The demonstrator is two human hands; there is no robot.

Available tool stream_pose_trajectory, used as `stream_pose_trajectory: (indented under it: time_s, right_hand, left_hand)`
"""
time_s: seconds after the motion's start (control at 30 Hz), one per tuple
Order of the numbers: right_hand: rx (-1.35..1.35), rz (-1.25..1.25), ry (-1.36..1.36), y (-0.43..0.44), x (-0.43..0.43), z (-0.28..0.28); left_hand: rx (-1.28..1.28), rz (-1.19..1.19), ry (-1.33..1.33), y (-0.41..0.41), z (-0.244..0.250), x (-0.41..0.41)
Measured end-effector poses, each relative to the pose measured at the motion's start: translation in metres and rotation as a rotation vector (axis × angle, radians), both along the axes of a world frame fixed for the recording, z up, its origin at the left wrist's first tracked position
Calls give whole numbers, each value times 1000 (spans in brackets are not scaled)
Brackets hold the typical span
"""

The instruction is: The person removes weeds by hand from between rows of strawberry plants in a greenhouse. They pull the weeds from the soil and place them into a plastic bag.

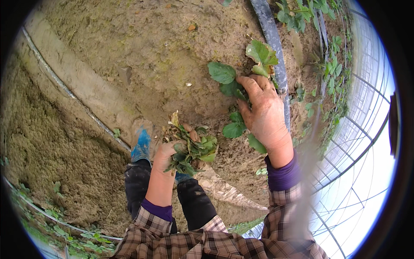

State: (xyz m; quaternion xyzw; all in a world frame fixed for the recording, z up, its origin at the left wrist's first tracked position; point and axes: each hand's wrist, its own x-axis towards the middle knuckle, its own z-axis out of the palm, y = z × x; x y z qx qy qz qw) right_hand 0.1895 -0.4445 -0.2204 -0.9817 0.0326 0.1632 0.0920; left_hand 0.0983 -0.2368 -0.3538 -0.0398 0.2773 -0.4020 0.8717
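My left hand (168,150) is closed around a bunch of picked leaves (197,152), some green and some brown and withered. The bunch is held in front of my legs, above the soil. Farther to the right, my right hand (263,106) reaches into a low plant that looks like a strawberry plant (223,73), growing beside a black irrigation hose (271,35). Its thumb and index finger are apart among the leaves, and the other fingertips are hidden. One leaf with a browned edge (260,56) stands just beyond my fingers.
Bare, uneven soil (145,64) spreads ahead. A thin pale hose (74,97) crosses it at the left. My blue boots (141,145) stand on the ground below. More plants (333,71) grow along the right, beside the greenhouse frame (359,129).
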Motion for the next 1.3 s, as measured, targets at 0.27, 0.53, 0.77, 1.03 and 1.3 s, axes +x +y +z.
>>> stream_pose_trajectory:
  time_s: [0.27,0.53,0.77,1.03,1.3]
  right_hand:
    - [104,-126,42,-5,-8,-12]
    - [131,3,21,-15,-10,-14]
    - [95,-37,36,-9,0,-12]
    - [233,-137,-100,-13,-4,-20]
    - [122,91,-33,-19,-4,-19]
  left_hand:
    - [0,-27,111,1,-3,-3]
    - [-61,66,6,-5,-7,-8]
    - [-73,9,29,-2,-9,-7]
    - [59,-54,24,-1,4,1]
    - [-28,-41,45,-4,-1,-4]
